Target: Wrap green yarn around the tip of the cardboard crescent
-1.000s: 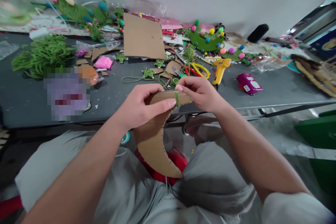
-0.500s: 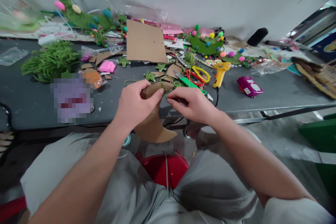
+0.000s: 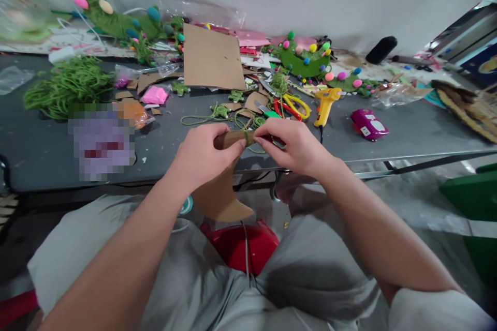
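Observation:
My left hand [image 3: 205, 154] grips a brown cardboard crescent [image 3: 223, 197], thumb on top near its upper end. The lower horn of the crescent hangs past the table edge, above my lap. A band of green yarn [image 3: 246, 138] wraps around the upper end, just beyond my left thumb. At that tip, the fingers of my right hand [image 3: 295, 146] are pinched together on the yarn; the fingertips partly hide it. Loose loops of the yarn lie on the table behind both hands.
Behind my hands lie red and yellow scissors [image 3: 297, 107], a yellow glue gun [image 3: 326, 104] and cardboard scraps. Green yarn [image 3: 70, 85] is heaped at left. A cardboard sheet [image 3: 213, 57], green crescents with pompoms [image 3: 305, 63] and a purple packet [image 3: 368, 125] are further around.
The crescent has tilted, its upper end now lying flatter and its lower horn shifted slightly left and down. My right hand has moved a little right, covering more of the green cutter.

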Tool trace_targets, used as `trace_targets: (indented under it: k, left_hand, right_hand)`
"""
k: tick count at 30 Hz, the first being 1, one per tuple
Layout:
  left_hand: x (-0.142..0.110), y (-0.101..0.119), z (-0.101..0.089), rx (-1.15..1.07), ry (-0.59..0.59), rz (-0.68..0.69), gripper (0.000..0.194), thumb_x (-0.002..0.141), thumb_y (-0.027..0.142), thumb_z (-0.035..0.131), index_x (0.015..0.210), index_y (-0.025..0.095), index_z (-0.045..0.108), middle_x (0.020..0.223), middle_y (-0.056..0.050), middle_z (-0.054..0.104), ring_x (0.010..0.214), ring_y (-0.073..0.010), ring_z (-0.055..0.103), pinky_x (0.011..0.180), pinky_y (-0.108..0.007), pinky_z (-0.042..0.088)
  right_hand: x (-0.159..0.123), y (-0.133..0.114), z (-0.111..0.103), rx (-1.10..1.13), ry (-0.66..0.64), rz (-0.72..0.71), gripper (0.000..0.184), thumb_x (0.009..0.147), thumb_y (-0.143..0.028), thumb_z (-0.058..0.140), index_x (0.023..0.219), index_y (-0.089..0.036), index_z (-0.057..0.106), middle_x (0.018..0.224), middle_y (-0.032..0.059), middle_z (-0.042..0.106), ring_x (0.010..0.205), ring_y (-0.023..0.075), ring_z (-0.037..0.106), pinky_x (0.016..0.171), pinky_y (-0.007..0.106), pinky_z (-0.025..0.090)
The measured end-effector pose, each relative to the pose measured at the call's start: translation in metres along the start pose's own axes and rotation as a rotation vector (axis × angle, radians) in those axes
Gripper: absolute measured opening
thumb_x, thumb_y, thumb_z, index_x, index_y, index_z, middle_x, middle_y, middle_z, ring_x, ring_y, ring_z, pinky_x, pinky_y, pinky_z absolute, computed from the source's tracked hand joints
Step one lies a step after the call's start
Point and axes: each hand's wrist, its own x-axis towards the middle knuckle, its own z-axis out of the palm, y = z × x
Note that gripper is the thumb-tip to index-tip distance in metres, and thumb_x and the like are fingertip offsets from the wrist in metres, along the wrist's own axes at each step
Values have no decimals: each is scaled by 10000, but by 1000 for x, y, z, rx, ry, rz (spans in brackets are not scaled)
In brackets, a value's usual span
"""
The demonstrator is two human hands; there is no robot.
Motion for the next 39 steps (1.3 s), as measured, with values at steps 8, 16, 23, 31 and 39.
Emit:
trace_targets:
  k: [8,16,23,31,39]
  left_hand:
    - [1,1,0,-95,-229,-6,408,817,492,633,623,193,434,585,39,393,563,-114,346,501,-274,225]
    - [2,5,-6,-374,-360,35,395,830,438,668,622,173,462,604,53,347,563,-86,332,493,-246,223]
    - [-3,11,-10,-652,-390,42,330,810,421,708,674,160,559,616,41,462,578,-92,414,514,-217,310]
    - [0,6,2,-719,-49,-14,288,788,412,726,695,172,598,634,24,501,585,-108,441,524,-230,353]
    - [3,3,3,-227,176,-20,344,797,420,692,614,182,526,575,34,406,579,-117,364,524,-276,255]
  right_hand:
    - [0,4,-1,2,-64,-90,129,957,-168,517,958,-159,646,919,80,669,826,173,587,728,279,441]
    - [2,4,-10,315,-41,101,144,923,-283,642,872,-148,648,740,3,596,650,100,496,589,230,384]
    - [7,10,-12,668,-55,218,251,884,-367,702,844,-130,630,673,-29,507,593,70,407,527,212,333]
    - [9,8,11,638,15,173,162,931,-277,593,861,-134,628,744,0,566,675,96,478,623,228,412]
    - [3,2,17,277,26,164,152,912,-253,596,886,-145,699,742,8,656,623,94,483,612,234,379]
